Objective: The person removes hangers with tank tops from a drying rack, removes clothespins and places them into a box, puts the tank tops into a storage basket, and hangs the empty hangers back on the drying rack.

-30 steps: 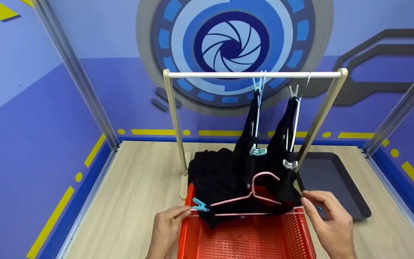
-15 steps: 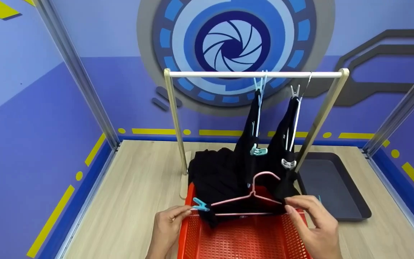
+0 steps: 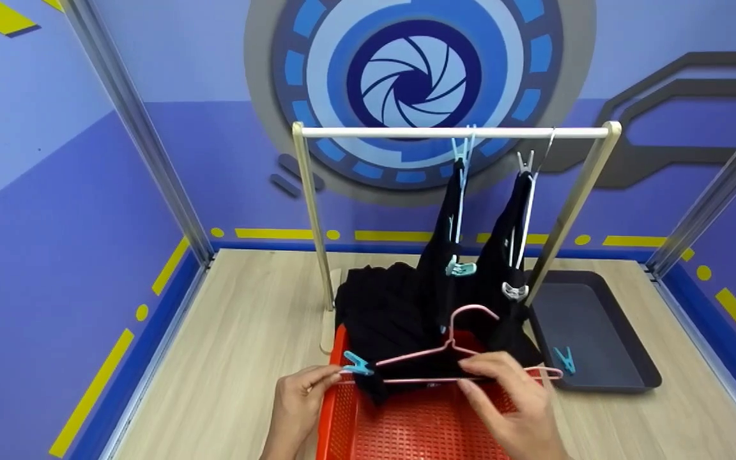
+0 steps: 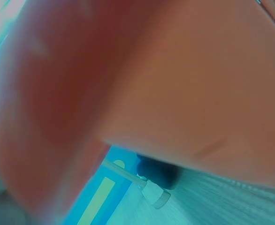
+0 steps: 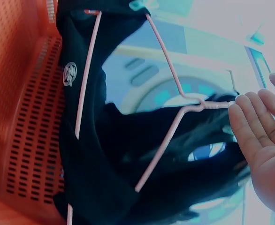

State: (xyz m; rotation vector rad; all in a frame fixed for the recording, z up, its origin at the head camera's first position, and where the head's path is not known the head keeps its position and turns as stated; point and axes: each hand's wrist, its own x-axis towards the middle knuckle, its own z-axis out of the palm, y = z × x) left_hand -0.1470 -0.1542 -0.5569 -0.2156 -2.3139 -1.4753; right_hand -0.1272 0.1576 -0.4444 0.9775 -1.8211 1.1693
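Note:
In the head view, my left hand [image 3: 299, 399] pinches the left end of a pink clothes hanger [image 3: 416, 355] over the red basket. A blue clothespin [image 3: 356, 363] clips black cloth to the hanger close to those fingertips. The black garment [image 3: 368, 388] is draped along the hanger's lower bar; the right wrist view shows a white logo [image 5: 70, 74] on it. My right hand [image 3: 515, 409] hovers at the hanger's right half, thumb and fingers apart. In the right wrist view its fingers are straight near the hanger's hook. My left palm fills most of the left wrist view.
Behind stands a drying rack [image 3: 374, 133], with two hangers on its rail carrying black garments [image 3: 499, 223] held by clothespins. More black cloth [image 3: 381, 300] lies heaped behind the red basket [image 3: 324, 418]. A dark tray [image 3: 582, 319] holds a loose blue clothespin [image 3: 565, 361] at right.
My right hand has moved left along the hanger from its right end toward the middle, uncovering that end and the blue clothespin on the tray. The left hand has stayed in place.

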